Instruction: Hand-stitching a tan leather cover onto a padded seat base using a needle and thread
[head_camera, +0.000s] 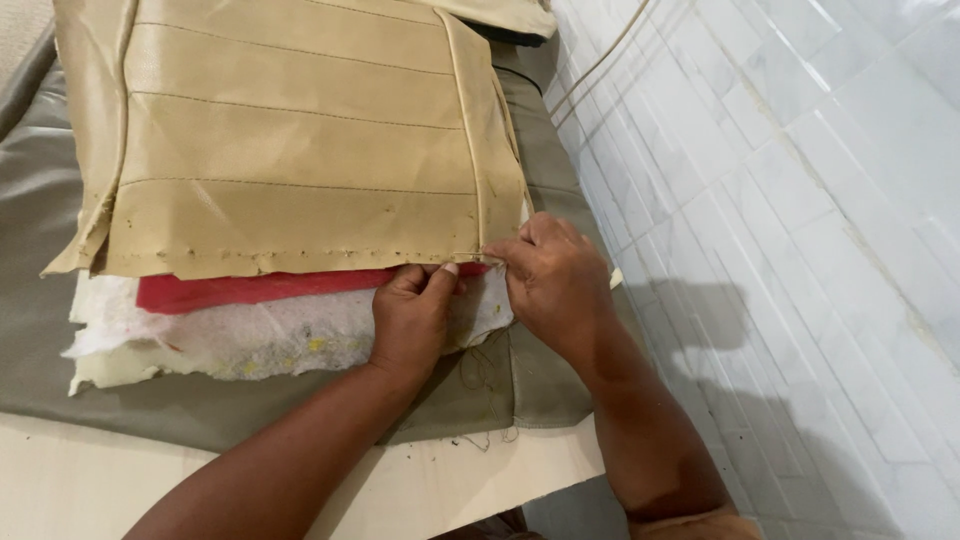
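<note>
Your right hand (556, 283) and left hand (413, 312) both pinch the tan cover (300, 150) at its lower right corner, centre of frame, the stitched hem (300, 252) running leftward from your closed fingertips.

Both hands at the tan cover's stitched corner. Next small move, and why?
Probably peel the tan cover edge up off the red layer: the right hand pinches the seam corner, and the left hand presses on the white padding below.
</note>
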